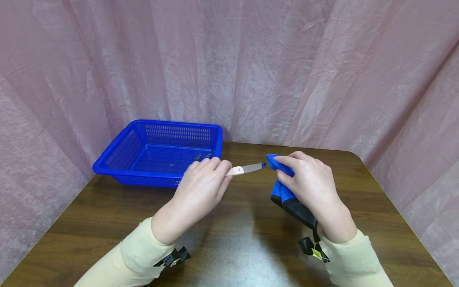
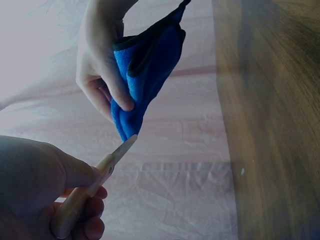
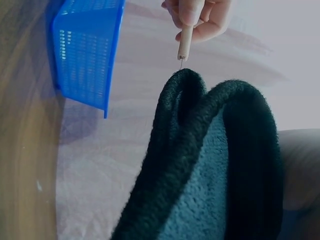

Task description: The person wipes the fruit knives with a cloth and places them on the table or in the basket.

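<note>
My left hand (image 1: 202, 183) grips a small knife (image 1: 237, 171) by its cream handle, the blade pointing right. Opposite it, my right hand (image 1: 311, 179) pinches a folded blue cloth (image 1: 282, 191) with black edging between thumb and fingers. In the head view the blade tip lies just left of the cloth's upper end. The left wrist view shows the blade (image 2: 125, 147) right at the cloth's lower tip (image 2: 131, 120). In the right wrist view the cloth's dark edge (image 3: 187, 145) fills the middle and hides most of the blade. Both hands are raised above the table.
A blue plastic basket (image 1: 157, 174) with slotted walls stands at the back left of the wooden table (image 1: 229, 231). A few narrow greyish things (image 1: 198, 157) lie in its right end, partly behind the left hand. A pink curtain (image 1: 251, 71) hangs behind the table.
</note>
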{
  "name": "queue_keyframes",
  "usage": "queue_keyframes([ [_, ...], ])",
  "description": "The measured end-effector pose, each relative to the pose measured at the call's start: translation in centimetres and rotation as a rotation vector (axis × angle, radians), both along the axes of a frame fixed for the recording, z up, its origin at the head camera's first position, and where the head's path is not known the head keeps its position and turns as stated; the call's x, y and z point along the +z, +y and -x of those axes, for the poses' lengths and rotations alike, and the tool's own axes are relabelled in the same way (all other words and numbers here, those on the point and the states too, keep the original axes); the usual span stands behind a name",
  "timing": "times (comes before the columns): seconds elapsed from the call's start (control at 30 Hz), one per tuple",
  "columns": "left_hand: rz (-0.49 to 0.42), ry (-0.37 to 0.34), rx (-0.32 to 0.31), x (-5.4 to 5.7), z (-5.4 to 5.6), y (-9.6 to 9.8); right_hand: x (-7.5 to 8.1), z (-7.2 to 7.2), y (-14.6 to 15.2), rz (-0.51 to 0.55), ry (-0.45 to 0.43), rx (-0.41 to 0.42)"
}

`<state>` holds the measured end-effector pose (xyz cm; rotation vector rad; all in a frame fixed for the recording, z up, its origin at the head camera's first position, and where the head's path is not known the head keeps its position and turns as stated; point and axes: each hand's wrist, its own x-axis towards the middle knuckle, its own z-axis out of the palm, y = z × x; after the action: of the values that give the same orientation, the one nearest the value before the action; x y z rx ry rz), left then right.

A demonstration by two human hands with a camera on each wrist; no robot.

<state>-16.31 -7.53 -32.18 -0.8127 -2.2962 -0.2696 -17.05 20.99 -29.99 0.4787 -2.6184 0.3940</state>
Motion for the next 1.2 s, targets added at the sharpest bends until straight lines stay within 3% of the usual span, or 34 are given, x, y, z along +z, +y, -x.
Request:
queue_keyframes([
  [1.2, 0.013, -0.022, 0.026, -0.15, 0.37, 0.05, 0.61, -0.67, -0.49, 0.015, 0.028, 0.028],
])
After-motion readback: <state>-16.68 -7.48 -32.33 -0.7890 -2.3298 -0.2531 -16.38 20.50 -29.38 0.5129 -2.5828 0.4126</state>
